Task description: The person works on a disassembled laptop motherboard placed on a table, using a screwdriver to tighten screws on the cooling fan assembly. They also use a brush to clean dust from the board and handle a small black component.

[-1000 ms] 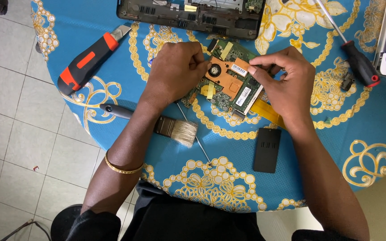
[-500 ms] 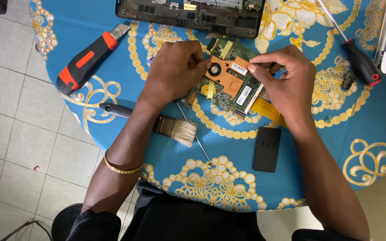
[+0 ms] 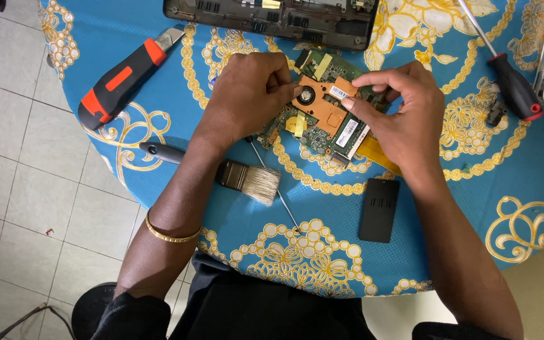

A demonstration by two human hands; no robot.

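Note:
A green circuit board with a copper heat plate and a small round fan lies on the blue patterned tablecloth. My left hand grips the board's left edge, thumb beside the fan. My right hand rests on the board's right side, with the index finger and thumb pinched over the copper plate near a white label. A yellow flat piece sticks out under my right hand. Whether the fingers pinch a small part is hidden.
A dark laptop base lies at the table's far edge. An orange and black utility knife is at the left, a paint brush and a thin rod near me, a black cover, a red-handled screwdriver at the right.

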